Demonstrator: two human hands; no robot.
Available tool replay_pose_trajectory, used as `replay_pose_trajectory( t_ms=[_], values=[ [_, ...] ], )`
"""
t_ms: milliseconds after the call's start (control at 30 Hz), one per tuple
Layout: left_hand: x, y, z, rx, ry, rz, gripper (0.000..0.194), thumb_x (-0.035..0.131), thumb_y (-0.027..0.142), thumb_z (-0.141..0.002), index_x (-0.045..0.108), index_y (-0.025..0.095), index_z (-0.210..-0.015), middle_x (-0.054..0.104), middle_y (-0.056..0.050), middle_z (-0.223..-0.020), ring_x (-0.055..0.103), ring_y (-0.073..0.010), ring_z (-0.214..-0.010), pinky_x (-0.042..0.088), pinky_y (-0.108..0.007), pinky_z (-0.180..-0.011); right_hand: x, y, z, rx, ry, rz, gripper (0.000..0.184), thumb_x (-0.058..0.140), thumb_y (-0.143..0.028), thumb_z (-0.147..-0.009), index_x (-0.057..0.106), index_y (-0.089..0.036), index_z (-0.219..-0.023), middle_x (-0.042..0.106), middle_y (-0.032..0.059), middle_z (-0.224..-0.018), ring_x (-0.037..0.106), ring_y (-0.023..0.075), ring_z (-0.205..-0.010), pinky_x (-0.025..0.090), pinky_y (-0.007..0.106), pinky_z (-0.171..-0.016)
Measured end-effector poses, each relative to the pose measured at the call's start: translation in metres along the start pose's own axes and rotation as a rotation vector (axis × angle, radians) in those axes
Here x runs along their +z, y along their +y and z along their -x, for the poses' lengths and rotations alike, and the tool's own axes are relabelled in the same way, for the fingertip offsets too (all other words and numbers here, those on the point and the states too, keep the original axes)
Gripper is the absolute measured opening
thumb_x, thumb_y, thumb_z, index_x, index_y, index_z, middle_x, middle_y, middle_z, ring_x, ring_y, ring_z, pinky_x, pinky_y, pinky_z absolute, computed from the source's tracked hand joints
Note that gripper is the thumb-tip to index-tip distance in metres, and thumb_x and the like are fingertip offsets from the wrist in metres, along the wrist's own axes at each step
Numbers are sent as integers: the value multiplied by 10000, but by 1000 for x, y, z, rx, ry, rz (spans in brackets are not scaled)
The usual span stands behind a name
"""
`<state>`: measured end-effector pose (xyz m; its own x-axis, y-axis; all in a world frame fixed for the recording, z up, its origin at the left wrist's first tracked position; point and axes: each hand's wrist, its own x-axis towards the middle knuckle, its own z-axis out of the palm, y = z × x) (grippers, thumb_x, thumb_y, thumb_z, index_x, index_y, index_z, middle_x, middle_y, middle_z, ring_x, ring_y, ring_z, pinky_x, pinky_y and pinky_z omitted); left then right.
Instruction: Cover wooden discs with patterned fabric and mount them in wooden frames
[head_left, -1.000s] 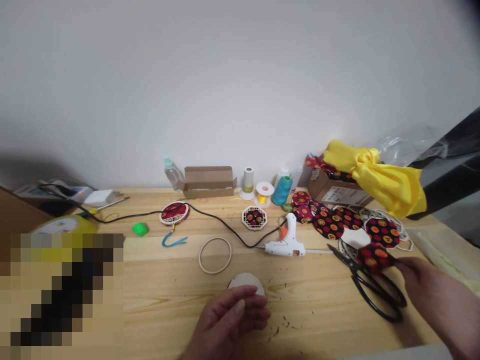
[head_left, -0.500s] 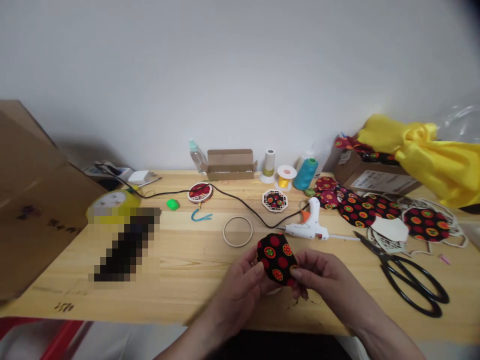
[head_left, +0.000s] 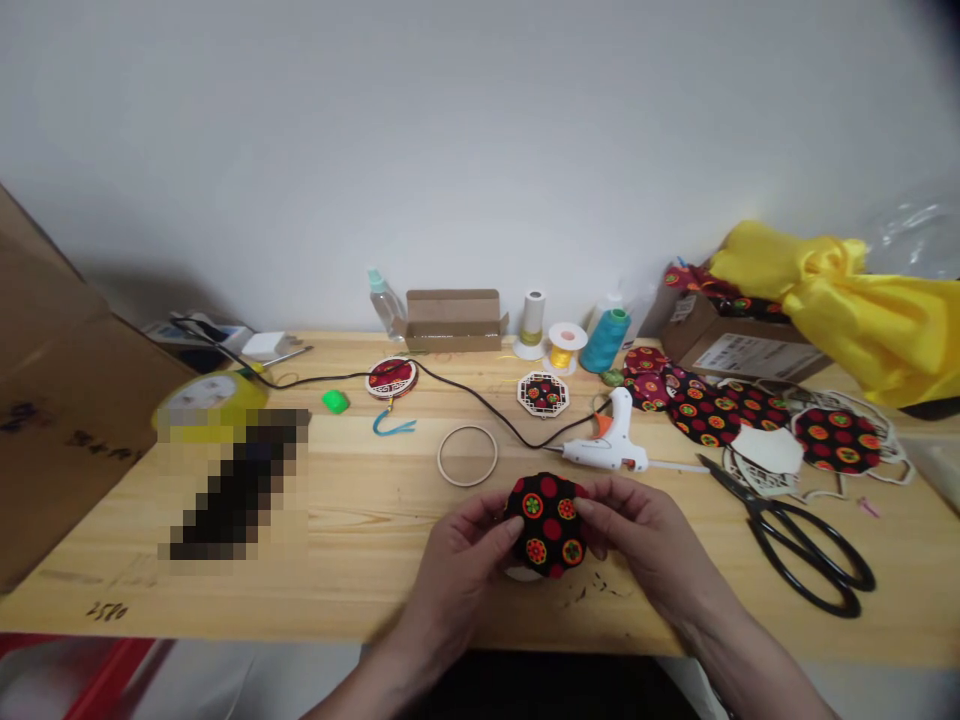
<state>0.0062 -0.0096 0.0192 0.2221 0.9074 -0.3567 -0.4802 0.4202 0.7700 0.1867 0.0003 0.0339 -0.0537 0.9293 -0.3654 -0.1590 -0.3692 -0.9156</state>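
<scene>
L hand (head_left: 472, 548) & R hand (head_left: 646, 530) both closed on the black fabric piece (head_left: 549, 528), thumbs on the printed face, fingers partly hidden behind. It's thin cloth, approx. round w/ slightly angular edges, dk red dots & orange-red flower medallions. I've got it centre-front, above the near part of the worktop (head_left: 360, 590), printed side facing me; no clear long axis, being nearly as wide as tall. A pale disc (head_left: 523, 574) peeks out under its lower L edge.

Nearby: smooth wooden ring (head_left: 467, 456) just beyond, up-L; white plastic glue gun (head_left: 604, 440) beyond, up-R, nozzle pointing L; black-handled scissors (head_left: 795, 545) to R, blades pointing up-L. Dk scraps (head_left: 600, 590) lie below my R fingers.

Vs. 0.5 s ago: piece was tilted w/ a more angular outline; now squarer to me & rounder. My R thumb's gone from its lower R edge to the upper R.
</scene>
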Motion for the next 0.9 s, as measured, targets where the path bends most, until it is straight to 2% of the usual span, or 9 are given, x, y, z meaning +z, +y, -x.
replay_pose_trajectory(
  t_ms=[233,533,767,900],
  values=[
    [2,-1,-3,-15,20,49,195,725,199,-767,743,172,-959,766,-70,-924,699,-176,-806,547,-283,-748,-4,-1,-1,27,23,31,312,762,-416,-638,701,-139,-769,630,0,-578,482,77,-479,382,225,-478],
    [3,-1,-3,-58,12,116,241,688,294,-808,728,137,-986,761,-115,-898,713,-202,-776,566,-299,-676,-7,3,-4,23,36,47,287,741,-394,-641,723,-143,-780,623,-1,-577,473,73,-474,371,221,-473],
    [-1,-4,-1,-62,3,-71,241,749,261,-746,729,142,-955,769,-71,-796,712,-180,-681,578,-294,-649,-6,-1,-3,32,2,84,298,736,-412,-648,731,-166,-818,660,6,-623,480,71,-487,370,209,-466],
    [-2,-4,0,-25,12,-175,192,750,285,-736,744,139,-860,767,-55,-752,701,-159,-680,560,-246,-642,-4,-1,-1,35,-76,144,252,765,-377,-614,728,-184,-772,704,15,-706,557,99,-592,432,217,-555]
  ],
)
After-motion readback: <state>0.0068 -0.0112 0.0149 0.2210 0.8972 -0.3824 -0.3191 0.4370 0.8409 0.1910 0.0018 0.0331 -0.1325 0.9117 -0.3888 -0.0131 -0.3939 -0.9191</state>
